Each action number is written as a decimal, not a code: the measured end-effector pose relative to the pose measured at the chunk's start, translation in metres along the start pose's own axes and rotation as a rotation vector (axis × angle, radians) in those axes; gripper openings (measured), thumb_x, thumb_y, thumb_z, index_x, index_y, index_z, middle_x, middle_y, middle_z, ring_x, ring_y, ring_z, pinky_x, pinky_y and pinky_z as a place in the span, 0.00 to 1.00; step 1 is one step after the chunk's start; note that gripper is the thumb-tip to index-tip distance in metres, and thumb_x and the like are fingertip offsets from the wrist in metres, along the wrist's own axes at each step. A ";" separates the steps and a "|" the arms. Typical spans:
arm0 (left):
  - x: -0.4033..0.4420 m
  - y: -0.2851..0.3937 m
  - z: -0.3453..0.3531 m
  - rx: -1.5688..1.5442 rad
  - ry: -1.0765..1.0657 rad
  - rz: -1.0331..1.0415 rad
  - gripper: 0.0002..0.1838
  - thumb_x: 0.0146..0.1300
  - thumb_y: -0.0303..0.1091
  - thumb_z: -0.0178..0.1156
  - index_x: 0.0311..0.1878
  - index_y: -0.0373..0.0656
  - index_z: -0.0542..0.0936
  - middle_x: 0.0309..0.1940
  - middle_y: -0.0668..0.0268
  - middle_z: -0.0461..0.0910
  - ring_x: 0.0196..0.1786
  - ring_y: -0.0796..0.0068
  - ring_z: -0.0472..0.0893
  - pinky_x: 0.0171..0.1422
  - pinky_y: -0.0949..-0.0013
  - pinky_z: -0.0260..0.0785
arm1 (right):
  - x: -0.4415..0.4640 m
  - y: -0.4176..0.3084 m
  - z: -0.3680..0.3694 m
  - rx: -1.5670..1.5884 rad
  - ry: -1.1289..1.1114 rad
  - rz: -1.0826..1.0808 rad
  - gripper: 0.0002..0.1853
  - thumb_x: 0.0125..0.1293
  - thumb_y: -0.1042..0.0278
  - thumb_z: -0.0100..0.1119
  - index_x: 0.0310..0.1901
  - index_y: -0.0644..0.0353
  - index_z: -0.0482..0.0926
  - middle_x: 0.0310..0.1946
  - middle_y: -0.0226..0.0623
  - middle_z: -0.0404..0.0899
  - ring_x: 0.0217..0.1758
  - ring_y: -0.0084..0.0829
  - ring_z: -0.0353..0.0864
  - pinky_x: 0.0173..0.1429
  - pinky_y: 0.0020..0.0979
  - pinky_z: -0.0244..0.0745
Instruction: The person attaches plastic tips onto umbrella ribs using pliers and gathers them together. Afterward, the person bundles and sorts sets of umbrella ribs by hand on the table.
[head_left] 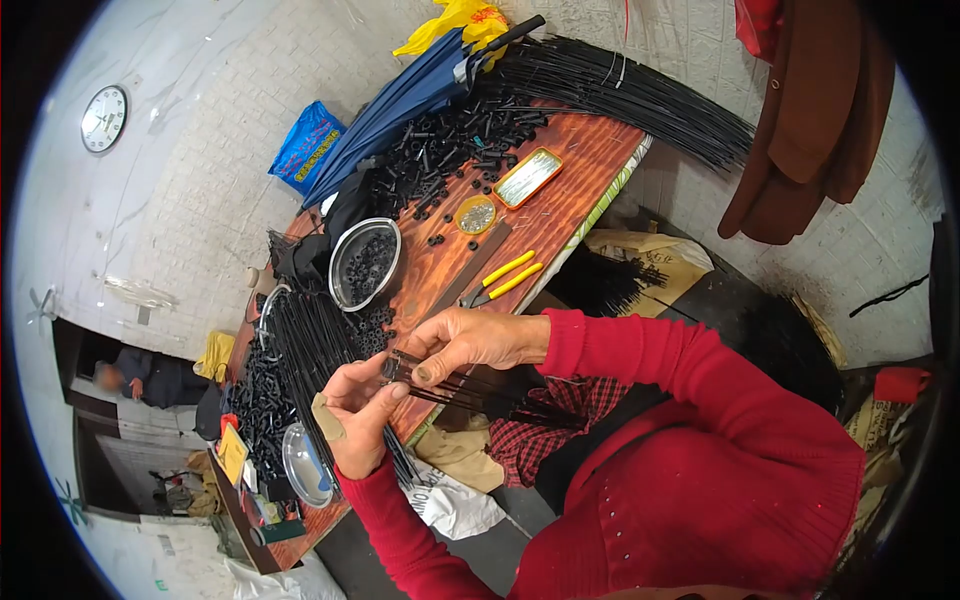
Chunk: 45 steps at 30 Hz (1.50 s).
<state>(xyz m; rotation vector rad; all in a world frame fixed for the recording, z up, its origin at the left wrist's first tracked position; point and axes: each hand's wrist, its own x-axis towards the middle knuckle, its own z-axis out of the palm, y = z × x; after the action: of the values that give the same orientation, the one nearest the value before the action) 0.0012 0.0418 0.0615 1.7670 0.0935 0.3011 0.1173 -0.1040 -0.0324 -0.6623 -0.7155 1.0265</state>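
My left hand [358, 412], with a tan patch of tape or plaster on it, pinches the end of some thin black rods [515, 402] between thumb and fingers. A small dark piece [392, 368] shows at that end, partly hidden by the fingertips. My right hand [462, 342] closes on the same rods just beside it, thumb bent over them. The rods trail down and right above my lap. Behind my left hand, a large bundle of long black rods [310, 330] lies on the wooden table [440, 258].
A metal bowl [393, 284] of small black parts, yellow-handled pliers [505, 278], an orange-rimmed tin [530, 178] and a small round dish [475, 214] stand on the table. Piles of black tubes [425, 150], a folded blue umbrella [400, 115] and more rods [640, 95] lie beyond. A person [150, 378] is in the background.
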 end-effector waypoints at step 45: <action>0.020 -0.033 0.014 -0.474 -0.395 0.262 0.20 0.36 0.26 0.81 0.30 0.44 0.78 0.29 0.68 0.75 0.32 0.75 0.75 0.39 0.72 0.68 | -0.019 -0.022 0.007 0.040 -0.215 0.227 0.15 0.56 0.65 0.72 0.42 0.64 0.82 0.31 0.32 0.82 0.32 0.22 0.80 0.38 0.24 0.74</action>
<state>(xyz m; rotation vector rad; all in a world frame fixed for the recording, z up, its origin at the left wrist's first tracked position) 0.0276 0.0402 0.0301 1.3342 -0.4615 0.1399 0.1162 -0.1285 -0.0153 -0.6140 -0.8167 1.3322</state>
